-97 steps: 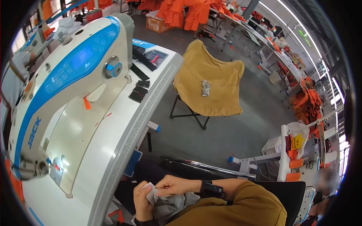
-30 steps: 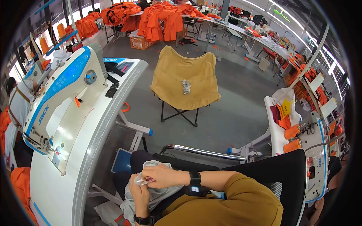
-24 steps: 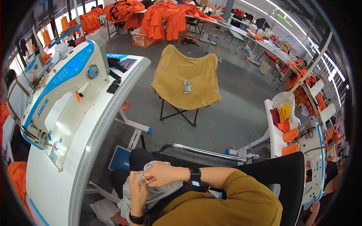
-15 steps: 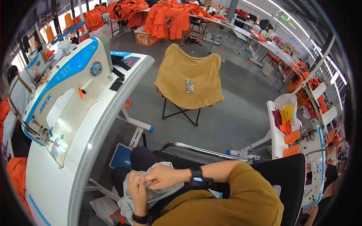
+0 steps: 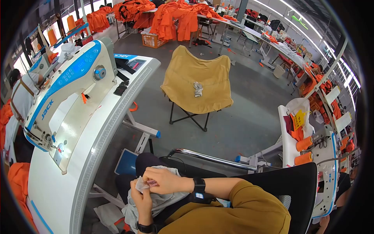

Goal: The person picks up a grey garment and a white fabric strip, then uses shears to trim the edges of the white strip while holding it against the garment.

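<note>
Over my lap, both hands are close together at a small, thin, whitish piece (image 5: 142, 184) that looks like fabric or film. My left hand (image 5: 142, 202) has its fingers closed on the lower side of this piece. Curled over from the right, my right hand (image 5: 165, 180) has its fingertips pinched at the piece's edge; they are partly hidden. A light grey cloth (image 5: 166, 199) lies bunched across my lap beneath both hands.
To my left stands a white sewing table (image 5: 50, 191) with a sewing machine (image 5: 68, 82). A tan folding chair (image 5: 198, 74) ahead bears a small grey crumpled item (image 5: 198, 89). Another machine (image 5: 327, 175) and orange thread cones (image 5: 304, 151) are at right. A person (image 5: 27, 91) sits far left.
My right hand has shifted slightly up and left, its wrist turning. More of the whitish piece now shows, standing up between the fingers of both hands.
</note>
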The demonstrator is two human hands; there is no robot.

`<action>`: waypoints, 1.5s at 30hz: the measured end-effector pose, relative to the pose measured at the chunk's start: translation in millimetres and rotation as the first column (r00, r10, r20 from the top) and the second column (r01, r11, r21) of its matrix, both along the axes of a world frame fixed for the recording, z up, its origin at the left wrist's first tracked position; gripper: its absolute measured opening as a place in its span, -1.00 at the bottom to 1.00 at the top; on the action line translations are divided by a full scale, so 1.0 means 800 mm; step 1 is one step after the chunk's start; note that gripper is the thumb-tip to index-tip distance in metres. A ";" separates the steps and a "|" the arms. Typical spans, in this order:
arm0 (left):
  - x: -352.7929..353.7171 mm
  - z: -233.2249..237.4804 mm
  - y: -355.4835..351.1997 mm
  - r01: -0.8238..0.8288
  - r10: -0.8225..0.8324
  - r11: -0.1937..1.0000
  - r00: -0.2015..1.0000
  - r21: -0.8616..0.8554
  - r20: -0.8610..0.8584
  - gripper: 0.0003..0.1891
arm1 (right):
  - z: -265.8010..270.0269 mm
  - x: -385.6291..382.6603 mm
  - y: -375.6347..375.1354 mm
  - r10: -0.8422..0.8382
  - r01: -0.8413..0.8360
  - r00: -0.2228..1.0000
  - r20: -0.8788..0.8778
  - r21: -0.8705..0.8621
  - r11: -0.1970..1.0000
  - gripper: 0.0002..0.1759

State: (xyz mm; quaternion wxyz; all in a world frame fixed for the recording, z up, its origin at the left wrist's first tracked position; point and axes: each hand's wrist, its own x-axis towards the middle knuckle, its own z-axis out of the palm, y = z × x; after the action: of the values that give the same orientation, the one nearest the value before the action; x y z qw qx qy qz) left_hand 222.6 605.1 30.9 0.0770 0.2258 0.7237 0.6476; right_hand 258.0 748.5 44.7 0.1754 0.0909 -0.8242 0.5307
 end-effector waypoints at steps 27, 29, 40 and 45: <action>-0.020 -0.007 -0.002 -0.064 -0.275 0.834 0.813 0.548 0.514 -0.88 | -0.001 -0.019 0.022 0.174 -0.174 0.985 0.016 0.009 0.985 -0.82; -0.024 -0.006 -0.004 -0.021 -0.257 0.854 0.852 0.521 0.456 -0.87 | 0.000 -0.021 0.021 0.173 -0.173 0.985 -0.003 -0.001 0.985 -0.80; -0.030 0.008 0.010 -0.151 -0.270 0.821 0.747 0.551 0.607 -0.71 | -0.005 -0.037 0.036 0.074 -0.027 0.979 0.188 -0.244 0.969 -0.83; -0.045 0.011 0.008 -0.226 -0.217 0.796 0.760 0.562 0.613 -0.79 | 0.018 -0.027 0.036 0.186 0.076 0.900 0.393 -0.562 0.823 -0.64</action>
State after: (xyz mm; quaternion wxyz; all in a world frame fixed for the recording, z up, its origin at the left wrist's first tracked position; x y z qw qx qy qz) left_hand 186.3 611.6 39.7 0.2448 -0.0025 0.4054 0.8807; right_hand 236.0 777.6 59.0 -0.0082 -0.0603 -0.6448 0.7619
